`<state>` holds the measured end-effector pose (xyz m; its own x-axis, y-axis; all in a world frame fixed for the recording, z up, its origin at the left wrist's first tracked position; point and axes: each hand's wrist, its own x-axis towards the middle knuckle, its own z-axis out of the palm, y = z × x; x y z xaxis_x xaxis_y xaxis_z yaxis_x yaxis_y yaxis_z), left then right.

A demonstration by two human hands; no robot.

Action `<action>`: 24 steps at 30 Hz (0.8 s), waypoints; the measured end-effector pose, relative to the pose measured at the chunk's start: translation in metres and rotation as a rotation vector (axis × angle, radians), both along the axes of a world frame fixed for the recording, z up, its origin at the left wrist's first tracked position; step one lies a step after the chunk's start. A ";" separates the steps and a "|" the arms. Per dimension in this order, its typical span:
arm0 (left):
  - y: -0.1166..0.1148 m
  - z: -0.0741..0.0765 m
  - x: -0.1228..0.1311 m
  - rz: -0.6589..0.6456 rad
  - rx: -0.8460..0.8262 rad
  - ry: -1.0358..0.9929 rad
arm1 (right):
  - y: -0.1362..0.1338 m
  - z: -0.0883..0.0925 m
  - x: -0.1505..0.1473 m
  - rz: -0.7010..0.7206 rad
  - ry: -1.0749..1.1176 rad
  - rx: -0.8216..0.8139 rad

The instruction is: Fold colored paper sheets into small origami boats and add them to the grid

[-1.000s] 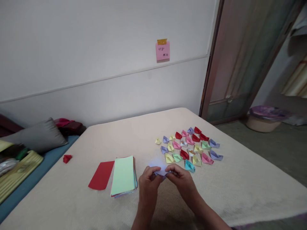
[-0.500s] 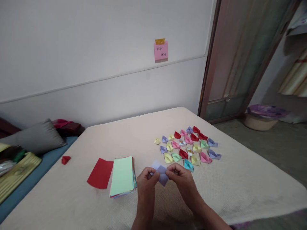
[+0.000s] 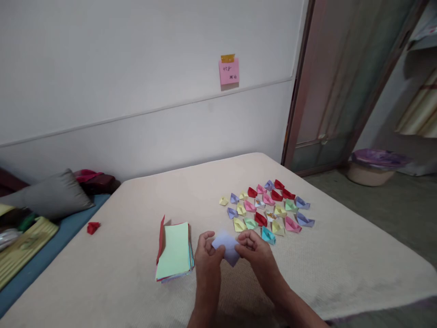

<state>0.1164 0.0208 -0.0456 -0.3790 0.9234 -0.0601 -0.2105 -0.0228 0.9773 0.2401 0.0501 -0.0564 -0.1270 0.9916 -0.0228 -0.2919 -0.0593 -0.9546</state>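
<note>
A small lilac paper piece is pinched between my left hand and my right hand, just above the cream-covered table. Both hands have their fingers closed on its edges. To the left lies a stack of coloured paper sheets with a pale green one on top. A red sheet stands on edge against the stack's left side. Beyond my right hand lie several folded paper boats in red, pink, yellow, green, blue and lilac.
A crumpled red paper scrap lies at the table's left edge. A grey pillow and clutter sit on a blue surface at the left. A pink note is taped to the wall. A door and a basin are at the right.
The red sheet that lay flat left of the stack now stands on edge against it. My hands have turned the lilac paper and brought it slightly nearer.
</note>
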 end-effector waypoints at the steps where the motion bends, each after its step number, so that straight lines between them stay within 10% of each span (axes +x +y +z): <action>1: 0.000 0.000 0.000 -0.011 0.005 -0.001 | 0.000 -0.001 0.000 0.016 0.006 -0.013; 24: 0.005 -0.002 -0.020 0.137 0.055 0.030 | -0.010 0.015 0.011 -0.084 -0.080 0.075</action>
